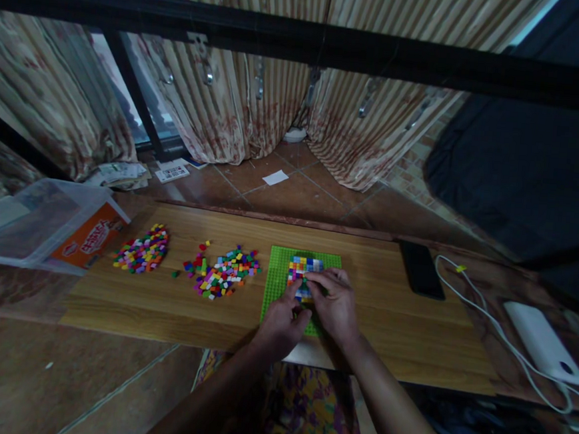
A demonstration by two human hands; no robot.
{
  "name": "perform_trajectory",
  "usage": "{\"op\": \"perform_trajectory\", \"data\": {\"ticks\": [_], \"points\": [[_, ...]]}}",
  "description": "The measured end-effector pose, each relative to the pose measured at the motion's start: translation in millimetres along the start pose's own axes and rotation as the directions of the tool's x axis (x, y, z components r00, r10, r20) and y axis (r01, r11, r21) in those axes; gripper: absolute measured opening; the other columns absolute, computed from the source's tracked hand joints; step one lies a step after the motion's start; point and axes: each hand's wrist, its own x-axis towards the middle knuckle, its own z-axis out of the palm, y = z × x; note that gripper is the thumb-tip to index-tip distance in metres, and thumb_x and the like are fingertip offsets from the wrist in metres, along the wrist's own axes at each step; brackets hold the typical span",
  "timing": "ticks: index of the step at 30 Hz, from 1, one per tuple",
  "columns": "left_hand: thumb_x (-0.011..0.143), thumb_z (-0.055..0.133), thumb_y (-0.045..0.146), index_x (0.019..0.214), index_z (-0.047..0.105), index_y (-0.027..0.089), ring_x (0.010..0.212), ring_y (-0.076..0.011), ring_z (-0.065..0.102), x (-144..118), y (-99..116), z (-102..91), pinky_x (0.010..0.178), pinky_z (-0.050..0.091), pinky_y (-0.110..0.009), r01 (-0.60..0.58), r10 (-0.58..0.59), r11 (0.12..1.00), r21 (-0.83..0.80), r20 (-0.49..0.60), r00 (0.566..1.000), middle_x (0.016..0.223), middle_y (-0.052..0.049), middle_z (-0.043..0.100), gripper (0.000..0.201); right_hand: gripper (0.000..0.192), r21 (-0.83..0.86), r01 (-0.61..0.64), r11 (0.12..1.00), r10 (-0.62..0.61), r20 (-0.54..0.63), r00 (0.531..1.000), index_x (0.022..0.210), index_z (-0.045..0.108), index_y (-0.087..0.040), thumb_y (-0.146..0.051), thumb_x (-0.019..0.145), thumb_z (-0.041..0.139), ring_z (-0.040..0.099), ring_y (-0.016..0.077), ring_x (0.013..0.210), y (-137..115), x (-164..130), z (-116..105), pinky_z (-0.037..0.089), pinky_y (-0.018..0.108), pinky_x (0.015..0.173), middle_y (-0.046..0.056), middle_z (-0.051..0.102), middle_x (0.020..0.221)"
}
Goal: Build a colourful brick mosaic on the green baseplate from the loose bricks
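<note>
While sitting at wooden table [386,318], person working on green baseplate [278,280] near table centre. Left hand [281,323] and right hand [335,304] meeting over patch of coloured bricks [301,266] on baseplate; fingers curling, pinching at bricks, exact grip hidden. Loose brick pile [222,272] lying just left; second pile [142,250] further left. Black phone [420,269] lying right.

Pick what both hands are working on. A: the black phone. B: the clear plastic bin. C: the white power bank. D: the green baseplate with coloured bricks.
D: the left hand and right hand meet over the green baseplate at its patch of coloured bricks.
</note>
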Motion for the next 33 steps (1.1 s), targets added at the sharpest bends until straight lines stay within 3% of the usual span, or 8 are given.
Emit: {"op": "perform_trajectory", "data": {"ticks": [10,19,25,33], "points": [[0.081,0.051,0.027,0.137,0.038,0.013,0.053,-0.0122,0.053,2,3,2.3,0.056,0.037,-0.025,-0.002,0.004,0.995,0.097,-0.027,1.0,0.066,0.003,0.062,0.059,0.016,0.073,-0.1,0.992,0.102,-0.021,0.995,0.091,0.073,-0.026,-0.022,0.081,0.06,0.056,0.0204,0.087,4,2,0,0.046,0.035,0.079,0.003,0.068,0.082],[0.083,0.049,0.028,0.134,0.042,0.013,0.054,-0.0135,0.054,4,2,3.8,0.058,0.04,-0.026,-0.009,0.016,0.983,0.183,-0.037,0.999,0.07,0.0,0.065,0.054,0.017,0.022,-0.028,0.999,0.028,0.018,0.999,0.09,0.072,-0.027,-0.021,0.083,0.057,0.056,0.0204,0.087,3,5,-2,0.045,0.035,0.08,0.003,0.07,0.083],[0.083,0.049,0.028,0.129,0.047,0.013,0.054,-0.0141,0.055,3,4,5.6,0.057,0.041,-0.026,-0.014,0.025,0.975,0.223,-0.045,0.999,0.067,-0.001,0.065,0.049,0.018,0.123,-0.2,0.972,0.205,-0.026,0.978,0.091,0.072,-0.023,-0.025,0.076,0.063,0.059,0.0203,0.089,11,6,4,0.046,0.036,0.084,0.004,0.069,0.086],[0.083,0.048,0.028,0.129,0.048,0.012,0.055,-0.0147,0.056,5,5,6.0,0.057,0.041,-0.027,-0.026,0.041,0.96,0.28,-0.049,0.998,0.067,-0.001,0.065,0.049,0.02,0.32,-0.413,0.852,0.432,0.015,0.902,0.083,0.07,-0.019,-0.025,0.064,0.065,0.06,0.0181,0.081,18,10,16,0.049,0.032,0.076,0.004,0.067,0.089]]}}
